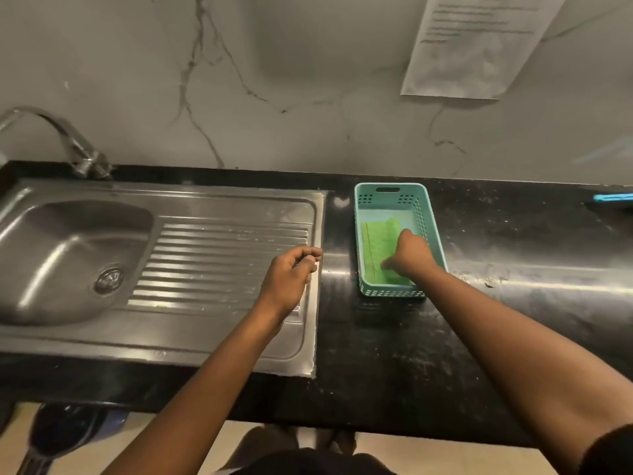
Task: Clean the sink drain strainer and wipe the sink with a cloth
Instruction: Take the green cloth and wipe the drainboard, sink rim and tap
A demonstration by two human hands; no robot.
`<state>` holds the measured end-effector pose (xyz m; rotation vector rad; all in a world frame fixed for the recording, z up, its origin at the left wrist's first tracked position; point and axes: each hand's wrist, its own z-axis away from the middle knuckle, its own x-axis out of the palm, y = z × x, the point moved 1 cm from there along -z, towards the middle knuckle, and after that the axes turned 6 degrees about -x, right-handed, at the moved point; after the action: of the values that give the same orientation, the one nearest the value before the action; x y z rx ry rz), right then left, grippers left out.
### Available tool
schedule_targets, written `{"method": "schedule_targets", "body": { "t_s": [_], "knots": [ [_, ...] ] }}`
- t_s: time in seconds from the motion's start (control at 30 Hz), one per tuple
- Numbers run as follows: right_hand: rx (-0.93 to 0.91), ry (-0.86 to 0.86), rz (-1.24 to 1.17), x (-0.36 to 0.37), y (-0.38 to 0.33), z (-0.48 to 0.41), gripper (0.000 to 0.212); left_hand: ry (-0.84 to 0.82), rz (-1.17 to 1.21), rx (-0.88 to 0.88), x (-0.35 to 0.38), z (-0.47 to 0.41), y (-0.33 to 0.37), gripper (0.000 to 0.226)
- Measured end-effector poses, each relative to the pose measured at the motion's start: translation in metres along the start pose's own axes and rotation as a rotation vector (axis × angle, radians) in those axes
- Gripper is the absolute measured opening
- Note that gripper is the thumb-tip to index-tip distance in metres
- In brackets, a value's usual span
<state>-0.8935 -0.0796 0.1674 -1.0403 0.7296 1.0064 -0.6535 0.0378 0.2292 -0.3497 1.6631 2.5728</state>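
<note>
Green cloth [378, 245] lies flat in the teal basket [430, 214] on the black desk [513, 241]. It looks soft and light, so pinch one edge. The right hand [411, 255] touches it, but its fingers are hidden, so I cannot tell if they grip. The left hand [291, 274] hangs loosely curled, empty.

The steel sink [51, 234] is sitting with a round metal drain strainer [109, 280] in its basin floor; a green cloth [378, 248] is lying flat, well right of the sink.

Sink [68, 255] left on bench [479, 320]; strainer [109, 280] in sink; basket [428, 214] right of sink; cloth [378, 245] in basket.
</note>
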Motion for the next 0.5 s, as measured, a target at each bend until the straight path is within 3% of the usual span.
{"method": "schedule_targets", "body": {
  "t_s": [0.13,0.23,0.37,0.5],
  "knots": [
    [-0.017,0.1,-0.199,-0.005,-0.005,-0.001,0.039,0.044,0.039,-0.011,-0.013,0.007,-0.006,0.025],
    [-0.059,0.203,-0.479,-0.019,-0.016,0.007,0.014,0.08,0.078,-0.015,-0.025,0.008,-0.012,0.024],
    [-0.12,0.344,-0.695,-0.046,-0.044,0.02,0.018,0.114,0.085,-0.006,-0.043,0.011,-0.025,0.023],
    [-0.246,0.328,-0.735,-0.057,-0.086,0.021,0.025,0.123,0.106,-0.007,-0.063,0.011,-0.038,0.023]
  ]
}}
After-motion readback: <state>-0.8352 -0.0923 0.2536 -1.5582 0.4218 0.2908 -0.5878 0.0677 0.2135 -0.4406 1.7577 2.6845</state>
